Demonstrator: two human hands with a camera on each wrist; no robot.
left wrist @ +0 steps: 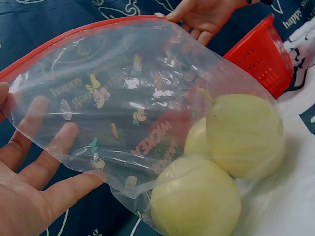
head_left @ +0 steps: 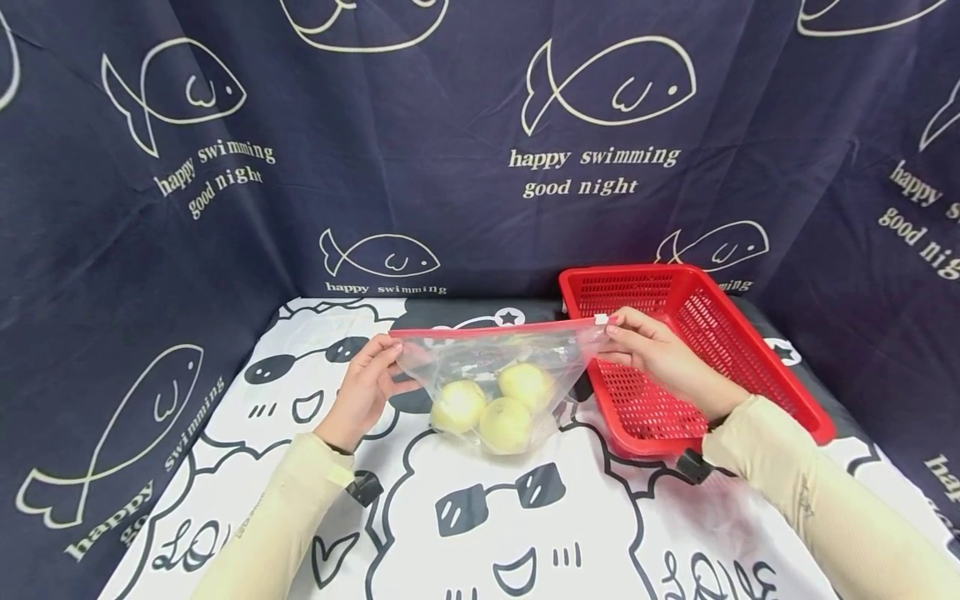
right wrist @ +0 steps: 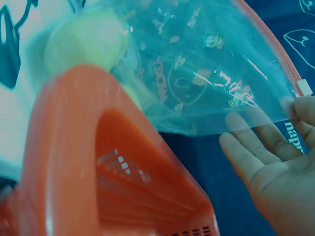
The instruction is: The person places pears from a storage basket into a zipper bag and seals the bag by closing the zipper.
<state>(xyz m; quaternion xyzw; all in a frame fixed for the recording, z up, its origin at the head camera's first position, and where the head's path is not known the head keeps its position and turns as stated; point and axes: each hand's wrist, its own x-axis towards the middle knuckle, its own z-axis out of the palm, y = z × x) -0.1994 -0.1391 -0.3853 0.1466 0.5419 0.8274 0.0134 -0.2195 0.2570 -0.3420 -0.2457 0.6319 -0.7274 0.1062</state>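
Observation:
A clear slider zip bag (head_left: 468, 354) with a red top strip hangs stretched between both hands. Inside its lower part lie three round pale yellow-green fruits (head_left: 505, 425), one with a short stem in the left wrist view. My left hand (head_left: 366, 390) pinches the bag's left top corner, its other fingers spread behind the film. My right hand (head_left: 660, 354) pinches the right top corner, beside the white slider (right wrist: 304, 87). The red strip looks closed along its length. Small cartoon prints mark the film (left wrist: 101, 96).
A red perforated plastic basket (head_left: 757, 350) stands on the right, partly behind and below my right hand and forearm. Black-and-white cartoon cloth (head_left: 577, 533) covers the table. Dark blue fish-print curtains (head_left: 480, 167) enclose the back and sides.

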